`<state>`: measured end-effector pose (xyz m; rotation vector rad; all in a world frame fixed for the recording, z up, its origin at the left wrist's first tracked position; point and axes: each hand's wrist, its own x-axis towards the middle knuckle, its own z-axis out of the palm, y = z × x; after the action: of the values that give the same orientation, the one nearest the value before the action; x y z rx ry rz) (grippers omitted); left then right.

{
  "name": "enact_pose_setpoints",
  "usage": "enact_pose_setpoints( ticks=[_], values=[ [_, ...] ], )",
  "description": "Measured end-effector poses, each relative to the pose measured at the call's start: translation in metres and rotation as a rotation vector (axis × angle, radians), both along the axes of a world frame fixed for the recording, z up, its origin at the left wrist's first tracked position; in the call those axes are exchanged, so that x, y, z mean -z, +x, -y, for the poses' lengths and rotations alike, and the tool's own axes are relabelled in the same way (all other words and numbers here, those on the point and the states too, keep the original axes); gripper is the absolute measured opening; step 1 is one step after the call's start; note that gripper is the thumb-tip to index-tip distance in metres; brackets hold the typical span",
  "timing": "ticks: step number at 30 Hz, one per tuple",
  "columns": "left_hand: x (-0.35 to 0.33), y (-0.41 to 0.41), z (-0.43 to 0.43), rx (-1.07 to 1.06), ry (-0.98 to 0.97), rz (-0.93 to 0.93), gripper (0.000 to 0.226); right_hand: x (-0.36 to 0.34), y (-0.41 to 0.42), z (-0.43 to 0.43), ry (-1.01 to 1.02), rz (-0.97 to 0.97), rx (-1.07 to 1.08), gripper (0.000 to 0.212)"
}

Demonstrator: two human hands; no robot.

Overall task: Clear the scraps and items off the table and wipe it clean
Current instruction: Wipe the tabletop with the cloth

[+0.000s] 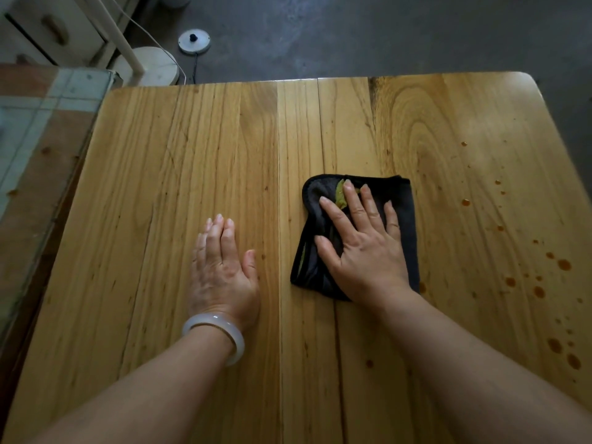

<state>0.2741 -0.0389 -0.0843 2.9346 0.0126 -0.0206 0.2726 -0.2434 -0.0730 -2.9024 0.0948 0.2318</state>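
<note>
Pressing my right hand [365,248], fingers [358,203] spread, flat on black cloth [407,225]; left hand [221,270], fingers together, flat on counter [144,187]; brown drops [538,291] right of fingers.

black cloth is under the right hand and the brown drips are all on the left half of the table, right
Not quite. The black cloth is under the right hand, but the brown drips are on the right half of the table, beyond the cloth. The head view shows the left hand flat on wood with no such drips around it.
</note>
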Motion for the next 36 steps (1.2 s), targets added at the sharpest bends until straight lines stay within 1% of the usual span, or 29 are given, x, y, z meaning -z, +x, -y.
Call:
enact_pose_setpoints(
  ticks=[5,12,18,21,24,36],
  values=[
    [-0.002,-0.002,0.000,0.004,0.004,-0.011,0.068,0.001,0.042,0.019,-0.004,-0.008,0.030,0.065],
    [-0.002,0.000,-0.002,0.014,0.003,-0.019,0.067,0.003,0.103,0.043,-0.015,-0.005,0.110,0.061],
    [-0.001,0.000,-0.002,0.018,-0.001,-0.025,0.067,0.001,0.122,0.052,0.014,0.005,0.122,0.057],
    [-0.001,-0.002,-0.001,0.020,-0.006,-0.025,0.066,0.000,0.114,0.053,0.023,0.004,0.103,0.056],
    [-0.003,-0.002,0.000,0.010,-0.030,-0.027,0.059,-0.001,0.097,0.051,0.027,0.001,0.092,0.056],
    [-0.003,-0.001,-0.001,0.005,-0.044,-0.024,0.056,-0.001,-0.019,0.015,0.068,0.007,0.103,0.057]
  ],
)
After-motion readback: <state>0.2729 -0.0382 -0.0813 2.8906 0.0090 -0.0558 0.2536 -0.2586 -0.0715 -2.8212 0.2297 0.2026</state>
